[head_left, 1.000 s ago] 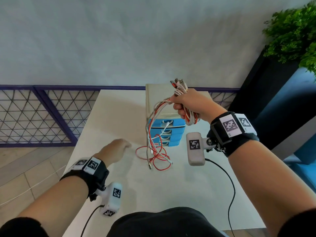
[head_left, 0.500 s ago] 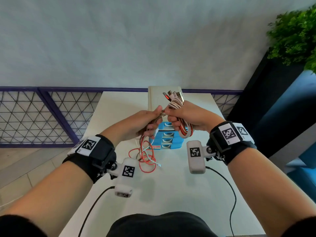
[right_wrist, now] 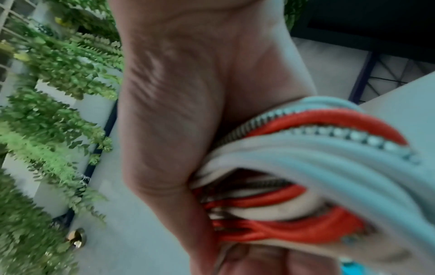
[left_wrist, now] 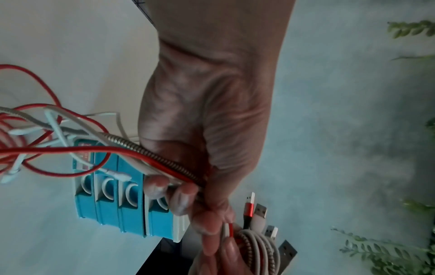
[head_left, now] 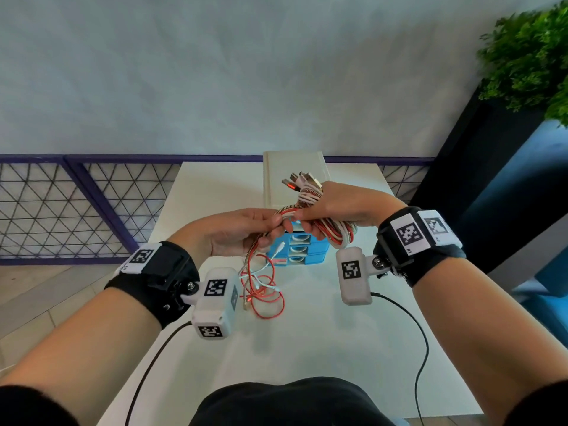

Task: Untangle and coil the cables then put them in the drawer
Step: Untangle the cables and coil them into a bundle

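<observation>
Our right hand (head_left: 335, 207) is held up in front of the blue drawer unit (head_left: 302, 249), its fingers curled tight around a half-wound coil of cables (head_left: 338, 233): red braided, white, and one wrapped in a metal spring. Several USB plugs (head_left: 302, 182) stick up above the coil. Our left hand (head_left: 236, 232), just left of the drawer unit, pinches the same strands between thumb and fingers (left_wrist: 181, 195), feeding them toward the coil. Below it, the loose tails (head_left: 264, 290) hang in a tangle of red and white loops that reach the white worktop (head_left: 322, 333) before the drawer unit. We judge the cables light and limp, except the spring-wrapped one, which looks stiffer and likely to spring open; gripping across all the turns of the coil should keep it together. The plugs could snag in the loops. The right wrist view is blurred, so we cannot count the turns. How many separate cables there are, and how they cross in the tangle, is hard to tell. All the drawers look closed.
</observation>
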{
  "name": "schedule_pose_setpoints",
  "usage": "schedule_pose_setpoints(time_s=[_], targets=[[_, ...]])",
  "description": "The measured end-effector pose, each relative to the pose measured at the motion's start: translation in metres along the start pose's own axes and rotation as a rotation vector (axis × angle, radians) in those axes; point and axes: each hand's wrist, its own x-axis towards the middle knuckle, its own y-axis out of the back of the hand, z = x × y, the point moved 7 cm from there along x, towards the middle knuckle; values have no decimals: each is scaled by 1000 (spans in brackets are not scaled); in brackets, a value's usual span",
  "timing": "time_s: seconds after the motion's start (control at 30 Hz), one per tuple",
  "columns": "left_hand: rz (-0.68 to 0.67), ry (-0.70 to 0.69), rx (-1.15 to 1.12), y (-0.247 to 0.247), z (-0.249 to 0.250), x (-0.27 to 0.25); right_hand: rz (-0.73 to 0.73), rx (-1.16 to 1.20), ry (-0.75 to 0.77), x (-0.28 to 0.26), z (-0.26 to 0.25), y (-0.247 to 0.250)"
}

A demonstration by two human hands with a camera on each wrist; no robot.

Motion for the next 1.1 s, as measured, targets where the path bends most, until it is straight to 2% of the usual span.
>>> schedule_pose_setpoints(time_s=[0.1, 0.23, 0.33, 0.4, 0.47, 0.6, 0.7, 0.77, 0.87, 0.97, 1.1], targets=[[7, 50, -41, -5, -2, -1, 28, -80, -18, 2, 4, 2], [-92, 154, -158, -10, -6, -9, 91, 33, 44, 4, 5, 5], [-162, 150, -149, -11, -7, -12, 144, 63, 53, 5, 8, 6], [-160, 128, -108, -11, -6, -13, 174, 84, 54, 7, 11, 7], [-86, 74, -48, -8, -2, -10, 204, 129, 56, 10, 13, 6], [229, -118, 64, -3, 9, 1, 239, 345, 40, 19, 24, 2], [354, -213, 162, -10, 13, 1, 247, 430, 44, 22, 27, -3], [350, -200, 211, -18, 12, 1, 301, 442, 55, 21, 28, -1], [250, -152, 272, -27, 4, 2, 372, 532, 67, 22, 31, 5], [189, -147, 320, -29, 0, 3, 437, 516, 65, 22, 35, 11], [284, -201, 419, -30, 7, 5, 445, 470, 76, 26, 35, 8]])
